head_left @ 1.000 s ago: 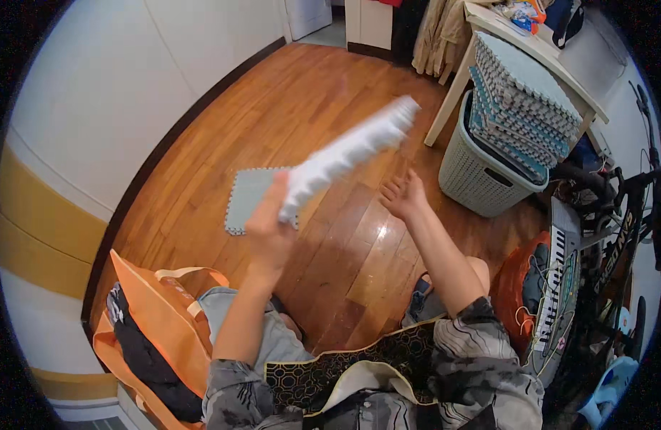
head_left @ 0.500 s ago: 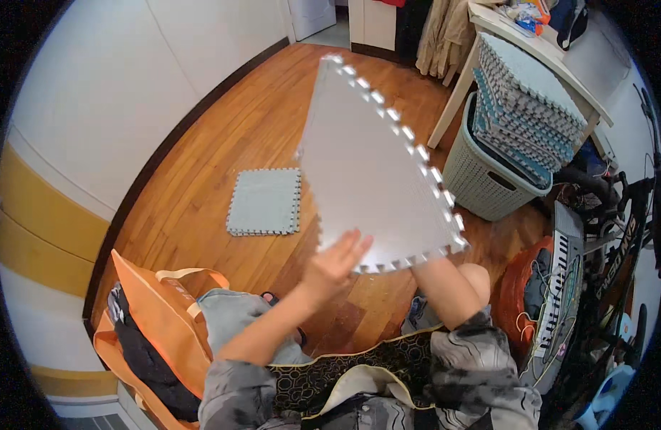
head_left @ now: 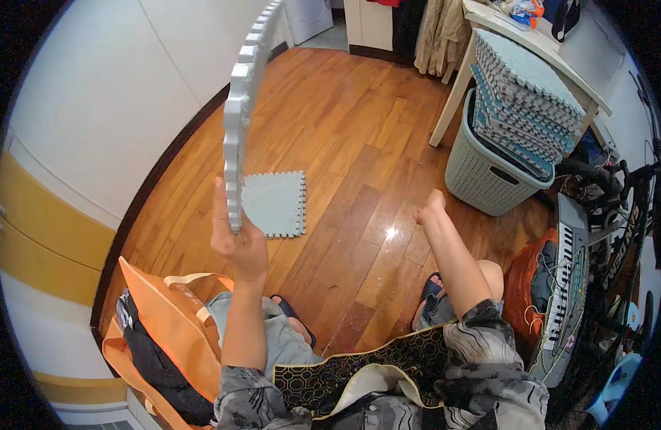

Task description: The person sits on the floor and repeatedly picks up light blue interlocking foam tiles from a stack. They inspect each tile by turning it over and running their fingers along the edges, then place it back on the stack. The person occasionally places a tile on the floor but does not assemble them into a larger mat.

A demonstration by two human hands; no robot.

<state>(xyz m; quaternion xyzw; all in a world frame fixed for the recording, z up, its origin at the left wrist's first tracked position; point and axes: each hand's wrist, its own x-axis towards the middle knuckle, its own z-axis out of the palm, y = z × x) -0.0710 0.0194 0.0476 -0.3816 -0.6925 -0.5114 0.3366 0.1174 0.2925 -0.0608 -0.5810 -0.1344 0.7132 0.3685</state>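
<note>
A grey interlocking foam mat tile (head_left: 237, 122) stands nearly edge-on, with its toothed side toward me. My left hand (head_left: 238, 247) is closed around its lower end, thumb and fingers on either face. Behind that hand, a stack of light blue-green foam tiles (head_left: 276, 204) lies on the floor, partly covered by the raised tile. My right hand (head_left: 432, 206) is apart from the tile, stretched forward over the floor near the basket. Its fingers look curled in, and nothing shows in them.
A tall pile of foam tiles (head_left: 527, 100) rises from a pale woven-pattern basket (head_left: 488, 172) beside a white table (head_left: 445, 107). An orange bag (head_left: 169, 308) with dark cloth stands at my left. A keyboard (head_left: 563, 287) and a bicycle (head_left: 624, 236) crowd the right.
The tile has swung from showing its broad face to nearly edge-on and moved left and up in my left hand. My right hand has come away from it toward the right.
</note>
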